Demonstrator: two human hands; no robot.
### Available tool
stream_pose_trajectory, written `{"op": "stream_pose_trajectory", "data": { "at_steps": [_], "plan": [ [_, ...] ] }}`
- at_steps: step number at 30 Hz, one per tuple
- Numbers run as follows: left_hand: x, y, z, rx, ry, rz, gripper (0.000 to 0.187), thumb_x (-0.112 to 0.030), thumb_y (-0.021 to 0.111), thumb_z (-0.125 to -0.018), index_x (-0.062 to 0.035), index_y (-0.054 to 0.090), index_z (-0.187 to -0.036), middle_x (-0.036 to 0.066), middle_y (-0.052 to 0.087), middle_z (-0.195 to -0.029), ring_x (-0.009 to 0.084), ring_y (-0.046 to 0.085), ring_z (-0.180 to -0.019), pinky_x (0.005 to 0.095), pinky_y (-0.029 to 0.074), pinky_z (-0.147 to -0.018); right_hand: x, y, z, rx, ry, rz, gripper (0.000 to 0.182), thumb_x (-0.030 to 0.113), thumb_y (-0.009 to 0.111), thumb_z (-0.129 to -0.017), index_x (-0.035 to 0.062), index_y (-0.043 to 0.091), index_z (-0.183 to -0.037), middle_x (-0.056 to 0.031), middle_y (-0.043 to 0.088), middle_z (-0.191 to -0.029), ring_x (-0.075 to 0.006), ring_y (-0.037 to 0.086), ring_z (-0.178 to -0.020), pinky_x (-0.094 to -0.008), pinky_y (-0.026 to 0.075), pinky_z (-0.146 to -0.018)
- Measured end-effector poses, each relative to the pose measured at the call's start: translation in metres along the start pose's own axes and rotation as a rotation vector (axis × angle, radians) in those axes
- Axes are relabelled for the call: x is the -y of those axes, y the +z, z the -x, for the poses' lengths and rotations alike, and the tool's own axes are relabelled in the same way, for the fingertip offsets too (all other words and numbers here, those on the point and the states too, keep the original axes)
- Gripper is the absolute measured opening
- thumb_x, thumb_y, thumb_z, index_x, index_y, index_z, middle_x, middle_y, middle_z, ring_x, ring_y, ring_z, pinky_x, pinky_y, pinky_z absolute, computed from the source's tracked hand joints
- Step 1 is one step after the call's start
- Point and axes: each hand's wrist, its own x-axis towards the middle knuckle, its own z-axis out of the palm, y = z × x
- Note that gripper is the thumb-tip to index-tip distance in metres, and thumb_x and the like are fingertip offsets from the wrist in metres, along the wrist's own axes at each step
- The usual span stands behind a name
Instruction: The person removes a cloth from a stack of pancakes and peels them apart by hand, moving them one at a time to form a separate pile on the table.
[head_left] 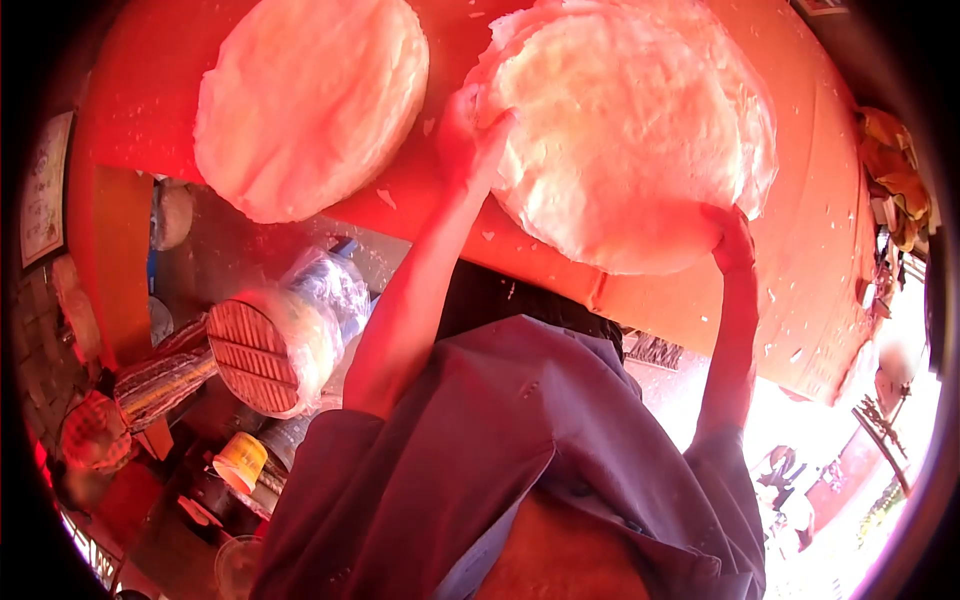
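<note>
Two stacks of pale, round, thin flat sheets lie on the reddish-orange table. My left hand [475, 140] grips the left edge of the larger right stack [625, 130], its thumb on top and its other fingers partly hidden. At the lower right edge of that same stack, my right hand [732, 238] is closed on the rim. The top sheet looks wrinkled, with ragged layers showing along the upper left and right sides. A smaller round stack [310, 105] lies to the left, touched by neither hand.
Small flakes dot the table [800, 250]. Below its left side are a plastic-wrapped roll with a slatted round end [253, 358], a yellow cup [240, 462] and bundled sticks [165, 385]. Cloths [893, 165] hang at the far right.
</note>
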Motion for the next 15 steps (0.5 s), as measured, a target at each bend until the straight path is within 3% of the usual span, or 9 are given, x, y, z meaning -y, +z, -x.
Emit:
{"op": "stream_pose_trajectory", "data": {
  "at_steps": [2, 5, 15],
  "plan": [
    [-0.006, 0.0, -0.002, -0.036, -0.115, 0.156, 0.057, -0.013, 0.079, -0.074, 0.0058, 0.054, -0.122, 0.015, 0.061, -0.118, 0.0189, 0.06, -0.105, 0.0301, 0.05, -0.089, -0.002, 0.0, -0.002, -0.005, -0.016, 0.0, 0.024, 0.005, 0.066, -0.08, -0.0091, 0.06, -0.099, -0.0149, 0.067, -0.091, -0.0232, 0.066, -0.081, -0.032, 0.054, -0.073],
    [-0.003, 0.001, -0.008, -0.023, -0.139, 0.077, 0.049, -0.014, 0.078, -0.075, 0.0061, 0.058, -0.115, 0.012, 0.066, -0.107, 0.0155, 0.063, -0.092, 0.0296, 0.053, -0.08, -0.004, -0.006, -0.005, 0.007, -0.007, -0.032, 0.025, 0.005, 0.067, -0.079, -0.0087, 0.06, -0.099, -0.0144, 0.067, -0.092, -0.0227, 0.066, -0.082, -0.0322, 0.054, -0.073],
    [0.009, 0.004, -0.018, 0.04, -0.266, 0.208, 0.028, -0.01, 0.073, -0.079, 0.0044, 0.065, -0.103, 0.008, 0.067, -0.095, 0.0128, 0.064, -0.082, 0.0272, 0.052, -0.073, -0.001, 0.003, -0.004, -0.021, 0.019, -0.078, 0.031, 0.013, 0.068, -0.085, -0.0065, 0.057, -0.106, -0.0122, 0.066, -0.096, -0.0204, 0.066, -0.085, -0.0307, 0.054, -0.071]
  ]
}}
